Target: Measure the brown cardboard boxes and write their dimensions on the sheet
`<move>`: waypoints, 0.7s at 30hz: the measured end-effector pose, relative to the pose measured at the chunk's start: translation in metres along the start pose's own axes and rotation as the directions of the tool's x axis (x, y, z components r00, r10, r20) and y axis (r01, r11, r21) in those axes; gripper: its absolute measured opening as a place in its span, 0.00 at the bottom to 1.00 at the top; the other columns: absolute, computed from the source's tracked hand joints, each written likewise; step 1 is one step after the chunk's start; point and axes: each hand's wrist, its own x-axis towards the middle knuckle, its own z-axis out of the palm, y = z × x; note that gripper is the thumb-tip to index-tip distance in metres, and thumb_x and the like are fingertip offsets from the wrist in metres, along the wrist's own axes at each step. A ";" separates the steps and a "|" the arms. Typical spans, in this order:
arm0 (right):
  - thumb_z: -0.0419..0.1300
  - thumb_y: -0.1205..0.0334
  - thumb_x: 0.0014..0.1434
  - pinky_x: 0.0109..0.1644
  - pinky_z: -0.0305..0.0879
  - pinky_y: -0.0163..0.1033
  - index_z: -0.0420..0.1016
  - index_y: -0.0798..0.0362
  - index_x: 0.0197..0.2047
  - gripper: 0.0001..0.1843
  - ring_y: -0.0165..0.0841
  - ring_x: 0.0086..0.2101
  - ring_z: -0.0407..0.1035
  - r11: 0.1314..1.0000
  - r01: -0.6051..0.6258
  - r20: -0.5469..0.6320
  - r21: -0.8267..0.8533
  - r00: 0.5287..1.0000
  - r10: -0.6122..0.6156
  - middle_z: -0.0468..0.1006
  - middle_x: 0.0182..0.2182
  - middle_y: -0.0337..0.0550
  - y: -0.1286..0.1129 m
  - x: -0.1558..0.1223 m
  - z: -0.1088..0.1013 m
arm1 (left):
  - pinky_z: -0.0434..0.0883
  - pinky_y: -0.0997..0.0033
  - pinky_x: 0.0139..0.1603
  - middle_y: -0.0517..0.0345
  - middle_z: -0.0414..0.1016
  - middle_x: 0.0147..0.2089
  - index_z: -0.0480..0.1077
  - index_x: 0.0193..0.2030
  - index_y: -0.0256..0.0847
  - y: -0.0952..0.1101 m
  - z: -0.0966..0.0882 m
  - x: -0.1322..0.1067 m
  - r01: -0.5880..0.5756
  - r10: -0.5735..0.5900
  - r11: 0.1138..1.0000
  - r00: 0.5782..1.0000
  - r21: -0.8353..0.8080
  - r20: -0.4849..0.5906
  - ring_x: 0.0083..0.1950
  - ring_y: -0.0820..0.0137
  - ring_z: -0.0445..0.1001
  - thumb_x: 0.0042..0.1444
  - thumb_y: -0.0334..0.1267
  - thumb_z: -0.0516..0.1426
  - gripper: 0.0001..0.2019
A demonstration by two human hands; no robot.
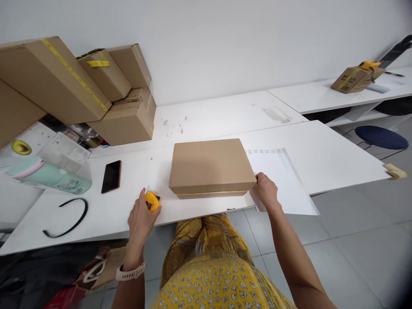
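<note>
My left hand is closed around a yellow tape measure at the table's front edge. A closed brown cardboard box lies flat in front of me, with a thin yellow line along its near side. At the box's right near corner, my right hand has its fingers curled against the cardboard. Its fingertips are partly hidden there. Under that hand and beside the box lies a white paper sheet, which overhangs the front edge.
Several cardboard boxes are stacked at the back left. A phone, a black headband and a mint bottle lie on the left of the white table. Far right are a small box and a blue stool.
</note>
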 end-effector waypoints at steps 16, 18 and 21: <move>0.60 0.36 0.54 0.49 0.64 0.57 0.73 0.55 0.51 0.33 0.58 0.47 0.73 0.869 -0.489 -0.301 0.076 0.820 0.487 0.78 0.46 0.66 0.129 0.012 -0.045 | 0.59 0.48 0.73 0.47 0.50 0.77 0.56 0.73 0.50 0.064 -0.005 0.006 -0.619 0.428 0.594 0.784 -0.514 -0.449 0.77 0.56 0.52 0.70 0.48 0.52 0.27; 0.58 0.34 0.55 0.48 0.64 0.58 0.72 0.56 0.54 0.36 0.60 0.46 0.73 0.863 -0.506 -0.259 0.013 0.832 0.491 0.78 0.44 0.68 0.128 0.006 -0.043 | 0.55 0.46 0.75 0.49 0.52 0.77 0.61 0.70 0.50 0.081 -0.006 0.003 -0.655 0.503 0.578 0.756 -0.487 -0.420 0.77 0.56 0.52 0.70 0.48 0.52 0.23; 0.59 0.36 0.54 0.44 0.66 0.56 0.74 0.53 0.48 0.30 0.57 0.43 0.74 0.870 -0.491 -0.162 0.048 0.855 0.492 0.80 0.41 0.64 0.132 0.001 -0.042 | 0.56 0.44 0.74 0.47 0.57 0.75 0.65 0.66 0.47 0.098 -0.003 -0.003 -0.691 0.557 0.572 0.722 -0.442 -0.410 0.76 0.56 0.54 0.70 0.46 0.54 0.20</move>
